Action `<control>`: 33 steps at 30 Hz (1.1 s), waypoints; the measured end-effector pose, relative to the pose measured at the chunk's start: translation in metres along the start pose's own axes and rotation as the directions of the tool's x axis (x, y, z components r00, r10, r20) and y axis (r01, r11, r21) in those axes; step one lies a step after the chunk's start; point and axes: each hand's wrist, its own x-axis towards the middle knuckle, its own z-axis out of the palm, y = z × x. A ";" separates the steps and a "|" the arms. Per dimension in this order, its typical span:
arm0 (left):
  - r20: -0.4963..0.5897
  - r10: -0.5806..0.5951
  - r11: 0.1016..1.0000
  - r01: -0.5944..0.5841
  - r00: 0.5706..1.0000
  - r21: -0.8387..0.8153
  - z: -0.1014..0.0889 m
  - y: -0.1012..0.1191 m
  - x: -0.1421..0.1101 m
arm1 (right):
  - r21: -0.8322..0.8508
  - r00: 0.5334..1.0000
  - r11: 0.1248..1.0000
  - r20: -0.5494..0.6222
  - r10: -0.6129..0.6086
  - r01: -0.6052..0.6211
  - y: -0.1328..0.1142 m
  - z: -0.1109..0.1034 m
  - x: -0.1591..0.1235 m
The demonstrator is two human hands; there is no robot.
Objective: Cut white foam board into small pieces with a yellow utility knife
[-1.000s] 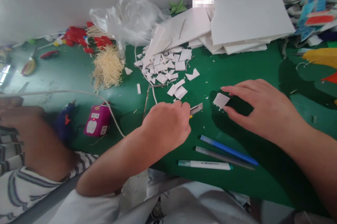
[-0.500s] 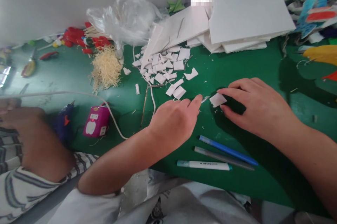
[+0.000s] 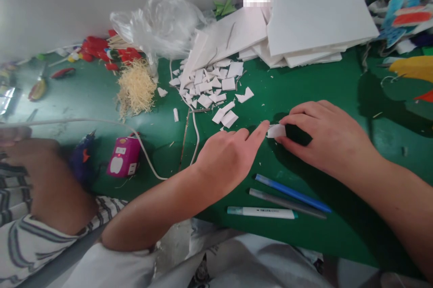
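My right hand (image 3: 333, 132) pinches a small flat white foam piece (image 3: 277, 132), likely light, crumbly, edges best; left hand (image 3: 228, 157) curled beside it.

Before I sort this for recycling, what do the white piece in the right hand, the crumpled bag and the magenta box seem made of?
White piece: probably foam board, matte, plain white without shine; card is possible.
Crumpled bag: apparently thin clear plastic film, glossy, with bright highlights along its creases.
Magenta box: likely hard moulded plastic, smooth-looking, with even colour.
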 end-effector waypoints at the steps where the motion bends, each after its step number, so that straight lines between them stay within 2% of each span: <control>1: 0.010 0.001 1.000 -0.001 1.000 -0.002 0.000 0.001 0.000 | -0.003 1.000 1.000 -0.005 -0.001 0.001 0.000 0.001 0.000; 4: 0.039 -0.010 1.000 0.009 0.999 0.012 -0.001 0.002 0.002 | -0.017 1.000 1.000 -0.010 -0.024 0.024 -0.002 0.002 0.001; 13: 0.036 -0.019 0.998 0.017 0.999 0.058 -0.003 0.005 0.004 | -0.039 1.000 0.999 0.007 -0.027 0.028 -0.003 0.002 0.002; 22: 0.204 -0.034 0.997 0.019 0.978 0.072 -0.012 0.008 0.010 | -0.007 0.997 0.997 -0.008 -0.073 0.073 -0.002 -0.001 0.002; 33: 0.258 -0.020 0.995 -0.006 0.966 0.099 -0.017 0.013 0.011 | 0.011 0.993 0.994 -0.051 -0.108 0.109 -0.001 0.002 0.002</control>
